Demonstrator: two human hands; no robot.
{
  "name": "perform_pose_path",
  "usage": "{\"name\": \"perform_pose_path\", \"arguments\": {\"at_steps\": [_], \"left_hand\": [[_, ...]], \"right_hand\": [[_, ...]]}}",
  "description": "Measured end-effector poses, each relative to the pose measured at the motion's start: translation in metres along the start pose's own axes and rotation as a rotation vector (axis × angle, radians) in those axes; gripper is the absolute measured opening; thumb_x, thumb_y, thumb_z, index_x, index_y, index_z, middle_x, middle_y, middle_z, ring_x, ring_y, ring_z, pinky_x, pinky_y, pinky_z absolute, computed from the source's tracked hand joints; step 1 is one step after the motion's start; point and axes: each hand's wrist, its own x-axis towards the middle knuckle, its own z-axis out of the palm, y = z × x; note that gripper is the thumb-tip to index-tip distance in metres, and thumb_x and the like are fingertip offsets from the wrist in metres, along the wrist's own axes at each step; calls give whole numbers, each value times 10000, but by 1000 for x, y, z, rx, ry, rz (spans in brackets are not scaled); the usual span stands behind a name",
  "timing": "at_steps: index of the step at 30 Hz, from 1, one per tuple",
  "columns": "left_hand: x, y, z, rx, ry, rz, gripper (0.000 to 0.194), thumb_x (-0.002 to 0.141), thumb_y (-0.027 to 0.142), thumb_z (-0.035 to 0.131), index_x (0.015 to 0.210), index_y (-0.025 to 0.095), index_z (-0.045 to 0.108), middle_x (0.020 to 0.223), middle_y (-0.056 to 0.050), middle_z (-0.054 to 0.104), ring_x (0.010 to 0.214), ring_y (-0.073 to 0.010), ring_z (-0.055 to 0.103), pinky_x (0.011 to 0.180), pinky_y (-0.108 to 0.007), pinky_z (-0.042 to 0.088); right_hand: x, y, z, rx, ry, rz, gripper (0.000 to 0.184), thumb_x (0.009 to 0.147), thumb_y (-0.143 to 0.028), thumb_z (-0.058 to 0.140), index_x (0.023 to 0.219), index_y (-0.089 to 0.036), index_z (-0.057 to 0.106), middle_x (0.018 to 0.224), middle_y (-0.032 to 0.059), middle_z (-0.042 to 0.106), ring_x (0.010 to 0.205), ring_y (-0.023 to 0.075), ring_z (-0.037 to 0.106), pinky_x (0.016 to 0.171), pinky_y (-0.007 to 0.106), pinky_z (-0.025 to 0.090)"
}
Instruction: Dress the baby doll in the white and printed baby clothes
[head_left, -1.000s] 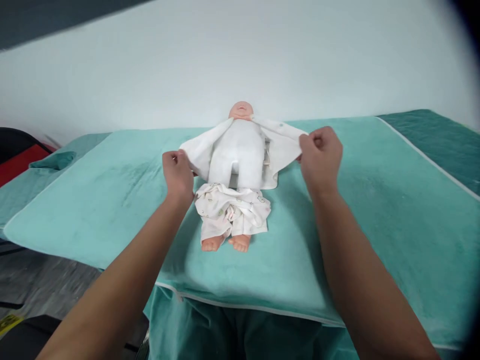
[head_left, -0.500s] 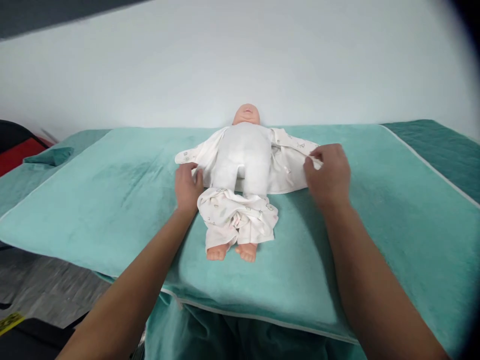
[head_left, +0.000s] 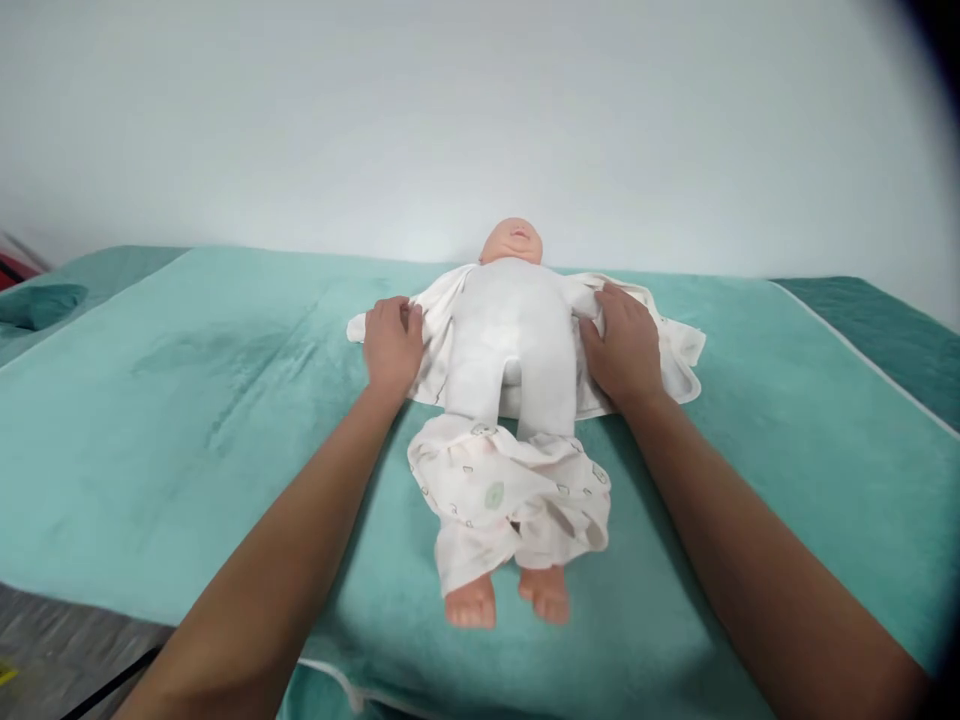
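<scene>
A baby doll [head_left: 510, 320] with a white cloth body lies on its back, head toward the wall and feet toward me. A white printed baby shirt [head_left: 439, 300] is spread open beneath it. My left hand [head_left: 394, 345] is closed over the sleeve at the doll's arm on the left side. On the other side, my right hand [head_left: 624, 345] has its thumb and fingers around the doll's white arm, above the open shirt flap. Printed baby pants [head_left: 510, 490] are bunched around the lower legs, with both bare feet showing below the cuffs.
A green padded cover [head_left: 247, 430] lies under the doll, with a light piped edge. Behind it rises a white wall [head_left: 480, 120]. Darker green fabric [head_left: 862, 310] shows at the right, and grey floor [head_left: 60, 645] at lower left.
My right hand has let go of the shirt's outer edge and moved inward to the doll's arm. The shirt flap now lies spread outward. My view has moved closer.
</scene>
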Motion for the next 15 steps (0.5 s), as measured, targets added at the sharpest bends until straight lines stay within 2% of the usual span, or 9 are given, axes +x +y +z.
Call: {"name": "perform_pose_path", "arguments": {"at_steps": [3,5,7,10,12,13,15], "left_hand": [[14,2,8,-12,-48,-171,233,867,441,618,938,220,595,932,-73,637,880,-249,594,862,-381,452],[17,2,10,-7,-109,-206,241,832,421,660,949,228,573,847,-43,625,809,-243,579,803,-370,441],[20,0,10,-33,-117,-210,199,834,377,653,929,229,562,829,-33,621,801,-236,571,781,-358,425],[25,-10,6,-137,-5,-251,140,859,347,616,876,224,550,857,-23,616,816,-206,564,775,-331,417],[28,-16,1,-171,75,-314,121,842,307,627,889,221,555,865,-15,597,811,-189,553,775,-319,423],[28,-17,-2,-159,105,-324,114,826,265,634,901,219,562,878,-17,590,824,-187,548,790,-321,428],[24,-11,-10,-105,140,-237,150,792,174,627,929,215,584,943,-33,588,911,-200,545,861,-336,430]], "right_hand": [[-1,6,4,46,-13,62,452,962,-387,447,1359,-188,526,1464,147,530,1376,297,445,1146,527,326],[-2,9,6,67,-32,73,475,966,-426,451,1379,-200,514,1486,144,512,1402,297,421,1157,538,311],[-4,11,9,56,-54,72,504,957,-448,473,1401,-212,497,1535,140,460,1449,305,362,1175,557,277],[-6,9,10,37,-73,84,525,938,-444,508,1416,-227,484,1580,132,397,1485,318,299,1185,591,237],[-6,3,5,73,-48,90,504,922,-423,539,1381,-216,515,1565,144,412,1478,322,308,1183,591,244],[-7,-1,1,109,-10,87,469,913,-411,559,1337,-210,550,1536,148,447,1460,321,336,1177,579,264],[-8,-11,-13,215,101,80,345,900,-388,596,1195,-211,624,1407,138,559,1361,305,459,1118,531,369]]}}
